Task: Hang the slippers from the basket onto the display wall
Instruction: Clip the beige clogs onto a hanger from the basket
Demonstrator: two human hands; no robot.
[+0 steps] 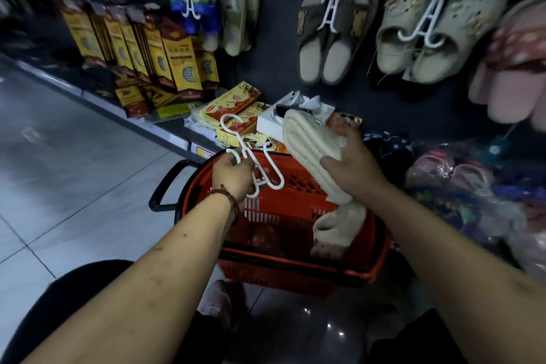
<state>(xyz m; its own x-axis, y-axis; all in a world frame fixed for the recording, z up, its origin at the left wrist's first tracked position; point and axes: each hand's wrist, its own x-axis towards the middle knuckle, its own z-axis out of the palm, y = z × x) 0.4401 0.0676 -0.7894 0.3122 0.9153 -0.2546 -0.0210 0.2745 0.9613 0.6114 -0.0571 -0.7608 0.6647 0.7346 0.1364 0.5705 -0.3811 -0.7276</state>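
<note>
1. The left hand (pixel 233 177) is closed around a white plastic hanger (pixel 267 170), which it holds above the far left corner of the red basket (pixel 295 260) with the hook pointing up and away.
2. The right hand (pixel 351 162) grips a cream ribbed slipper (pixel 307 142) by its middle, sole upward, over the basket's far right edge.
3. A second cream slipper (pixel 336 227) stands inside the basket against its right wall.
4. On the dark display wall (pixel 384 103), a cream clog pair (pixel 437 26) and a grey-beige pair (pixel 331 35) hang from white hangers.
5. At the shelf (pixel 174 136) edge, yellow-and-brown packets (pixel 177 59) stand in a row. Their print is too blurred to read.
6. Beside them lie red-and-yellow boxes (pixel 236 103) with red Chinese characters that cannot be read.
</note>
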